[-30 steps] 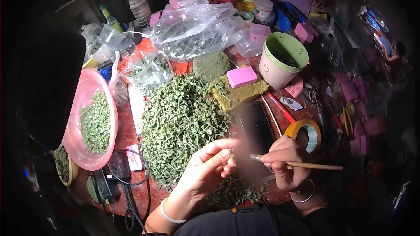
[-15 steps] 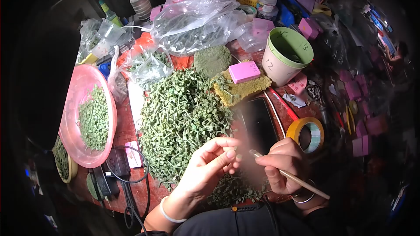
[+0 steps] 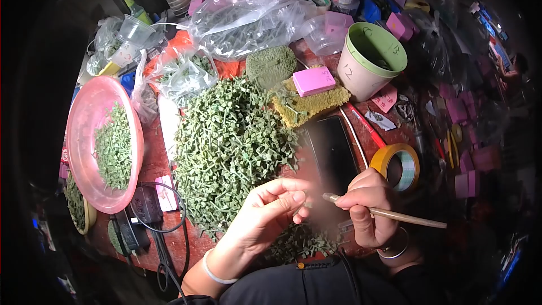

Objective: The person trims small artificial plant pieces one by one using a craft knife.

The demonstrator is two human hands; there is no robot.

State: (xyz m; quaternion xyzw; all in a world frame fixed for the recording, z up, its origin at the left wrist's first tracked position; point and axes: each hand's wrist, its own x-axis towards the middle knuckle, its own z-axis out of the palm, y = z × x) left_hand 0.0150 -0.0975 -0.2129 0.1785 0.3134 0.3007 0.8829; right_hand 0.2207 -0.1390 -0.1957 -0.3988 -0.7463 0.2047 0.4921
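Observation:
My left hand (image 3: 271,209) is at the lower middle, thumb and fingertips pinched on a tiny piece too small to name. To its right my right hand (image 3: 370,209) is closed round a thin wooden-handled tool (image 3: 409,217), whose pale tip points left toward the left fingertips, a short gap apart. Behind my left hand rises a large heap of small green pieces (image 3: 226,147); more green pieces (image 3: 302,244) lie below the hands. A dark phone (image 3: 333,149) lies just beyond my right hand, partly blurred.
A pink basin (image 3: 76,141) of green pieces stands left, above black cables (image 3: 164,248). Beyond the heap are plastic bags (image 3: 248,22), a pink block (image 3: 314,82) on a yellow sponge (image 3: 299,110), and a green-rimmed bucket (image 3: 358,76). Yellow tape (image 3: 415,166) lies right. A person (image 3: 514,68) shows far right.
The wooden handle swung down and then back to nearly level in my right hand. My left hand keeps its pinch in about the same place. The view shifted slightly, moving the table items.

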